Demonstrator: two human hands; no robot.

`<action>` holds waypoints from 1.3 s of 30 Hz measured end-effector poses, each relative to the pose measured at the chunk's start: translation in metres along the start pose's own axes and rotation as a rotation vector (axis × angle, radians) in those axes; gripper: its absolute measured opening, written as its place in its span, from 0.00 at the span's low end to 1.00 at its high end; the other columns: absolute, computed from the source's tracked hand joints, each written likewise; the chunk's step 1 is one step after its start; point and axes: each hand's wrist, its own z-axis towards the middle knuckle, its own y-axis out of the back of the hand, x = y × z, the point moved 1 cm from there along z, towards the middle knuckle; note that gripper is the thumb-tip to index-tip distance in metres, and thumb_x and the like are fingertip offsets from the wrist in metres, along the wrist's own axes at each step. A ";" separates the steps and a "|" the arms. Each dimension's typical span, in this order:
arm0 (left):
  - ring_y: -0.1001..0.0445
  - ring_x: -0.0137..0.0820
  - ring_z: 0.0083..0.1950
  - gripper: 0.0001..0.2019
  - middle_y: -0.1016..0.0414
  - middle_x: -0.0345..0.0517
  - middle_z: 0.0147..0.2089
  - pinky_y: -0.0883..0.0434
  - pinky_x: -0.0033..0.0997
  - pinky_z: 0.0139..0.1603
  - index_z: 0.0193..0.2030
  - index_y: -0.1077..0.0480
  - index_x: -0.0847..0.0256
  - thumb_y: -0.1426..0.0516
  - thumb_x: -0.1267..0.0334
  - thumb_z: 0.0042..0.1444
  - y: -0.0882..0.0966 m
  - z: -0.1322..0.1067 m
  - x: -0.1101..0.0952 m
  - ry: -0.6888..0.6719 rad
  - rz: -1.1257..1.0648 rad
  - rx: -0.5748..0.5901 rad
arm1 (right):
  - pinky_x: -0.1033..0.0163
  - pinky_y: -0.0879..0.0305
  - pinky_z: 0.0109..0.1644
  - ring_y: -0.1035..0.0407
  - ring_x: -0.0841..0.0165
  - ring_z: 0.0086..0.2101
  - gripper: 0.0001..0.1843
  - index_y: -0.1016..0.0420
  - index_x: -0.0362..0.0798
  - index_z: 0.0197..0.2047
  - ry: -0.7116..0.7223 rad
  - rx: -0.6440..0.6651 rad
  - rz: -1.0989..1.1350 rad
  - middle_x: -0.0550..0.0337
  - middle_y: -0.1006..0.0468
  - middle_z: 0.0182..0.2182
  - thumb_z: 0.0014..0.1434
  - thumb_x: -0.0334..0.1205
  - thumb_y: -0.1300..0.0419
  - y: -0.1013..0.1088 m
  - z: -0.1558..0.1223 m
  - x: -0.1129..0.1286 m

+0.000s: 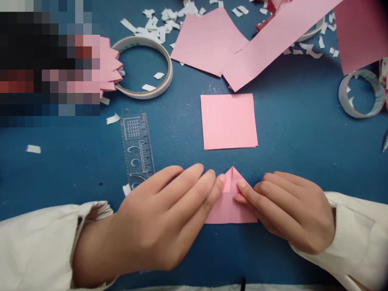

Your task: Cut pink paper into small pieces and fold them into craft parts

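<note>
A small pink sheet of paper (230,212) lies on the blue table before me, its two upper corners folded in to a point at the top. My left hand (166,214) covers its left side, with the fingertips holding down the left flap near the centre crease. From the right, my right hand (291,208) has its index fingertip on the other folded flap, the remaining fingers curled together. My left thumb is hidden. Just beyond the folded piece sits a neat stack of pink paper rectangles (229,121).
A clear plastic ruler (136,145) lies partly under my left hand. Tape rolls stand at the upper left (169,76) and right (342,95). Larger pink paper pieces (206,42), white scraps (162,30) and a pleated pink paper shape (109,68) lie at the back.
</note>
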 end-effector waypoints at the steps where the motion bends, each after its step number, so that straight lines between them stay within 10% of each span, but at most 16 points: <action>1: 0.29 0.48 0.55 0.16 0.27 0.59 0.53 0.30 0.46 0.48 0.53 0.34 0.77 0.56 0.74 0.63 0.001 -0.001 0.000 -0.019 -0.012 0.028 | 0.61 0.46 0.27 0.42 0.70 0.25 0.05 0.30 0.33 0.39 -0.011 0.001 0.007 0.56 0.31 0.21 0.57 0.25 0.43 0.000 -0.001 0.001; 16: 0.44 0.44 0.68 0.20 0.39 0.57 0.64 0.41 0.45 0.64 0.59 0.39 0.77 0.61 0.75 0.65 -0.008 -0.004 -0.006 0.007 -0.161 0.073 | 0.60 0.47 0.28 0.42 0.69 0.26 0.06 0.31 0.36 0.39 -0.036 -0.056 0.027 0.56 0.31 0.22 0.61 0.27 0.48 -0.007 -0.008 0.000; 39: 0.40 0.49 0.65 0.18 0.37 0.62 0.62 0.34 0.48 0.56 0.59 0.37 0.75 0.54 0.73 0.64 -0.014 -0.002 0.000 -0.062 -0.057 0.059 | 0.60 0.42 0.29 0.38 0.69 0.27 0.07 0.31 0.36 0.40 0.005 -0.040 -0.004 0.55 0.29 0.24 0.61 0.28 0.49 -0.007 -0.009 -0.002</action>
